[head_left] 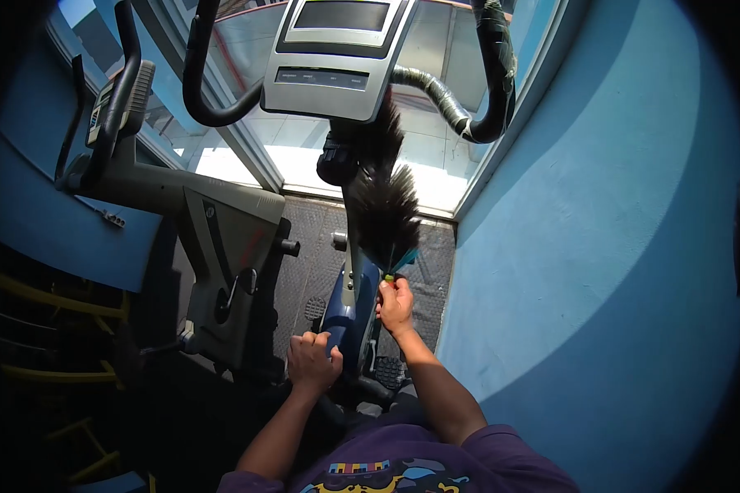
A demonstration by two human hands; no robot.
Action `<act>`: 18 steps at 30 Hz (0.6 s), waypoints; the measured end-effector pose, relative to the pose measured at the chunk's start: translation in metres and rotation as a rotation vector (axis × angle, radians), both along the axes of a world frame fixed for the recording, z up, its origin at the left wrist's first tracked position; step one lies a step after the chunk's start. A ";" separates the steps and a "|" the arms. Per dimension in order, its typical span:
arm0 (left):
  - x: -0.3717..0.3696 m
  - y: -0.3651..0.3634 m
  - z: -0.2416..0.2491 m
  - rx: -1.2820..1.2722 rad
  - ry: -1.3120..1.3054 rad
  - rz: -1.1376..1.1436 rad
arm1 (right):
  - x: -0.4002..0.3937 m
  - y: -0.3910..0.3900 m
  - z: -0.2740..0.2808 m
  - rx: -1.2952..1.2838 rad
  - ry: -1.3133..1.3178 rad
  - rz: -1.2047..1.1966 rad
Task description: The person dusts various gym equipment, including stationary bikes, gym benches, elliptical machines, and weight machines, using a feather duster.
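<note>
My right hand [395, 307] is closed round the handle of a feather duster [384, 205], just below a yellow-green collar. The dark, fluffy feathers point up and touch or overlap the post of an exercise bike [347, 316] under its console [335, 57]. A few turquoise feathers show near the handle. Beside the bike's blue body, my left hand [313, 362] has its fingers curled; whether anything is inside them is hidden. It is close to the blue casing, perhaps resting on it.
A second, grey exercise bike [230, 222] stands to the left. Curved handlebars [495, 74], taped on the right, flank the console. A blue wall [584, 271] runs along the right. Glass panels are ahead, and yellow-framed equipment [66, 304] is at the left.
</note>
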State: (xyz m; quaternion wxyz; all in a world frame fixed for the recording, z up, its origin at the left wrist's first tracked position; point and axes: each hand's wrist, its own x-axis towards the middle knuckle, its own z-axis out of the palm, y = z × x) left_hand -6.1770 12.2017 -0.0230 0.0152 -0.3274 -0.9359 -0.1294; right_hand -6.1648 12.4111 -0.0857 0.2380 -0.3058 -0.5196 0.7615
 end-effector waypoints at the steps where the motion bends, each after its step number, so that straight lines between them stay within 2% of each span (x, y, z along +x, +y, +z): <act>1: -0.001 0.001 0.001 0.001 -0.007 0.003 | -0.020 -0.009 -0.003 0.117 -0.007 -0.044; 2: 0.000 0.004 0.000 0.009 -0.017 0.012 | -0.034 -0.018 -0.010 0.241 -0.019 -0.083; 4: 0.000 0.004 -0.002 0.004 -0.003 -0.018 | -0.044 -0.039 -0.034 0.332 -0.013 -0.059; 6: -0.001 0.005 -0.004 0.042 0.038 -0.030 | -0.041 -0.072 -0.075 0.261 -0.140 -0.138; 7: -0.001 0.006 -0.003 0.052 0.029 -0.040 | -0.030 -0.078 -0.070 -0.163 -0.301 -0.018; 8: -0.002 0.006 -0.005 0.041 0.026 -0.048 | -0.021 -0.086 -0.081 -0.333 -0.400 0.016; 10: -0.002 0.004 -0.009 0.064 0.031 -0.051 | -0.010 -0.099 -0.110 -0.480 -0.585 0.009; 12: 0.000 0.006 -0.005 0.051 0.042 -0.072 | -0.006 -0.103 -0.130 -0.471 -0.581 0.021; 14: 0.002 0.007 -0.001 0.043 0.042 -0.082 | -0.018 -0.089 -0.083 -0.425 -0.450 -0.015; 15: 0.001 0.009 -0.001 0.041 0.082 -0.091 | -0.024 -0.083 -0.053 -0.288 -0.396 -0.045; 16: 0.001 0.008 0.000 0.039 0.125 -0.101 | -0.035 -0.086 -0.061 0.008 -0.207 -0.141; 17: 0.002 0.005 -0.002 -0.002 0.101 -0.103 | -0.038 -0.073 -0.033 0.151 -0.067 -0.114; 18: 0.002 0.004 -0.001 -0.001 0.101 -0.095 | -0.040 -0.064 -0.015 0.207 -0.135 -0.034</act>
